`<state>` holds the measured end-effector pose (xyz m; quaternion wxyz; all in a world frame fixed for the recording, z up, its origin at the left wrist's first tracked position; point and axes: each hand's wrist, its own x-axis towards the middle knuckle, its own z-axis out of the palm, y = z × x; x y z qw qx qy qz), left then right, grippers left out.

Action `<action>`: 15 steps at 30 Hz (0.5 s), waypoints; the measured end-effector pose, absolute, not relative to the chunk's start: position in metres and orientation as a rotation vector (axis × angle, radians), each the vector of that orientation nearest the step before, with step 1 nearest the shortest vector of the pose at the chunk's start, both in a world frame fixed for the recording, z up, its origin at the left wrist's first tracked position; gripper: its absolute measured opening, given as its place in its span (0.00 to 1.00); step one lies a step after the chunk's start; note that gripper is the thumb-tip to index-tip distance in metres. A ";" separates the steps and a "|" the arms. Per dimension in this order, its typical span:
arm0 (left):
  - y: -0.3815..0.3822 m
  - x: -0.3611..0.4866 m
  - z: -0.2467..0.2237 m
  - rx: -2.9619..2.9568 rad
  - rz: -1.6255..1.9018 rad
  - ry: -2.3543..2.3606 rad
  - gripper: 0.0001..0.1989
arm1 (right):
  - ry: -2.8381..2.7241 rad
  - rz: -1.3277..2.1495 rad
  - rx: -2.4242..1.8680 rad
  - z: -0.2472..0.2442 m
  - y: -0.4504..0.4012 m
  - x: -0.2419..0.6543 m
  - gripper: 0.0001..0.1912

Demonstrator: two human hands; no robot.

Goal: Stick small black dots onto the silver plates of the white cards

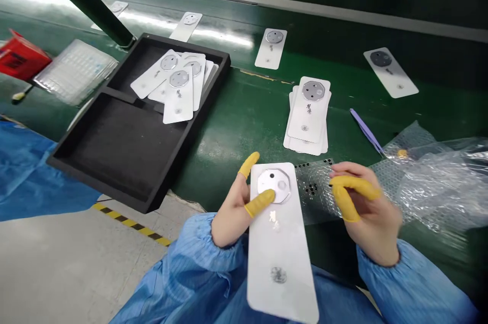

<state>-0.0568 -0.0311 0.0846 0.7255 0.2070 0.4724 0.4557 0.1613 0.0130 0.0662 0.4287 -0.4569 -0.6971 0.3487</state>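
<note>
Smooth panel, matt tray, glossy crinkled plastic wrap

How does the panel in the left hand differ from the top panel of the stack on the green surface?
The held panel is in the left hand; the top panel lies on other panels. The held panel's lettering shines pale; the top panel's looks dark. Both are white with round emblems.

tray left, cards in it | stack on table, right of tray | card in left hand, before stack | tweezers right of stack | wrap far right
</note>
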 end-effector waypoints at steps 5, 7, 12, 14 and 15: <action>-0.024 -0.035 0.089 0.525 0.994 0.899 0.40 | -2.134 0.556 -1.039 0.095 0.006 0.161 0.18; -0.023 -0.034 0.095 0.558 0.926 0.808 0.28 | -2.246 0.662 -1.000 0.100 0.007 0.162 0.19; -0.025 -0.036 0.107 0.646 0.787 0.776 0.17 | -2.339 0.836 -0.881 0.113 0.008 0.164 0.21; -0.026 -0.033 0.108 0.716 0.761 0.810 0.14 | -2.350 0.806 -0.798 0.117 0.008 0.162 0.22; -0.026 -0.031 0.108 0.764 0.747 0.835 0.12 | -2.356 0.786 -0.772 0.118 0.008 0.162 0.23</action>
